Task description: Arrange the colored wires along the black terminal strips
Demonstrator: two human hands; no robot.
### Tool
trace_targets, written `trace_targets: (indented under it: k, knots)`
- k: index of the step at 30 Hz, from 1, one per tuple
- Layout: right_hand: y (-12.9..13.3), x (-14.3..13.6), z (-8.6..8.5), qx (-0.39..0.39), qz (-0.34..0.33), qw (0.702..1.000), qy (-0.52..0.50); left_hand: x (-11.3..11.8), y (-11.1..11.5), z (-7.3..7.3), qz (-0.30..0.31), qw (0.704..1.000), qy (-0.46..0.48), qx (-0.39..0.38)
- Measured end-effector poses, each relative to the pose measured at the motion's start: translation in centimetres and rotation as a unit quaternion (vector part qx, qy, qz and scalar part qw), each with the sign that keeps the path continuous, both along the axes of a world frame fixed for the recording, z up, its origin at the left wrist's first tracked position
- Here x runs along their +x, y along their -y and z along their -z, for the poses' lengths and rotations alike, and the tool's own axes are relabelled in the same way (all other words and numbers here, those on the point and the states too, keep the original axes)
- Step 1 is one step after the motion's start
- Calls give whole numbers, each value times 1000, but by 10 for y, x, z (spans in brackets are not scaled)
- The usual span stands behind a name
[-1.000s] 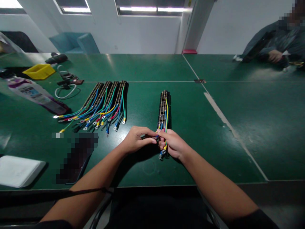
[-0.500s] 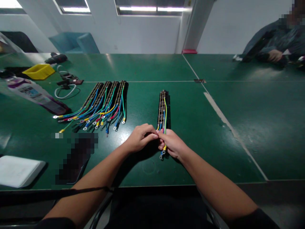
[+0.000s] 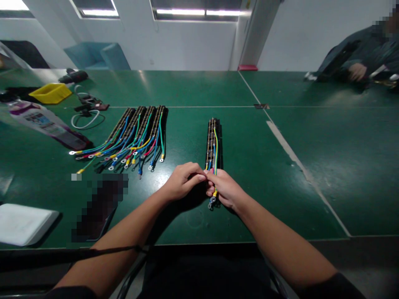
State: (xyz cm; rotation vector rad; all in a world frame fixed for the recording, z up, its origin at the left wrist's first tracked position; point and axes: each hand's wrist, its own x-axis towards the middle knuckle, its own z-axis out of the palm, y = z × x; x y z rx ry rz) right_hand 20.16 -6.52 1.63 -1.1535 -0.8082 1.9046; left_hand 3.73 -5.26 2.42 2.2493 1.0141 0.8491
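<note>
A black terminal strip [image 3: 211, 143] with coloured wires lies on the green table, its long side pointing away from me. My right hand [image 3: 228, 187] is closed around the wires at its near end, and their ring lugs [image 3: 212, 202] stick out below the fingers. My left hand [image 3: 186, 180] is beside it, thumb and forefinger pinched at the left edge of the wires, touching my right hand. What those fingertips hold is too small to make out. To the left lie several similar strips [image 3: 159, 118] with wires fanned toward me.
At the left are a bottle [image 3: 46, 122], a yellow tray [image 3: 51, 94], a cable [image 3: 85, 120], a dark drill-like tool [image 3: 73, 77], a pixelated dark object [image 3: 101, 205] and a white box [image 3: 26, 223]. A person's hand [image 3: 357, 72] rests at the far right table edge.
My hands and the strip have hardly moved. At the far right, the person's hand and body have shifted slightly.
</note>
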Motion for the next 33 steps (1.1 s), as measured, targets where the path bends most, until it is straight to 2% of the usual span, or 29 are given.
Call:
trace_targets:
  k: [7, 17, 26, 33]
  knots:
    - [1, -2, 0, 16, 12, 1000, 7, 7, 0, -2, -21, 998, 7, -55]
    - [0, 0, 0, -5, 10, 1000, 6, 3, 4, 0, -2, 1000, 0, -9]
    - [1, -2, 0, 6, 22, 1000, -2, 12, 1, -4, -20, 997, 15, -76]
    - [1, 0, -4, -8, 8, 1000, -6, 6, 5, -4, 2, 997, 35, -66]
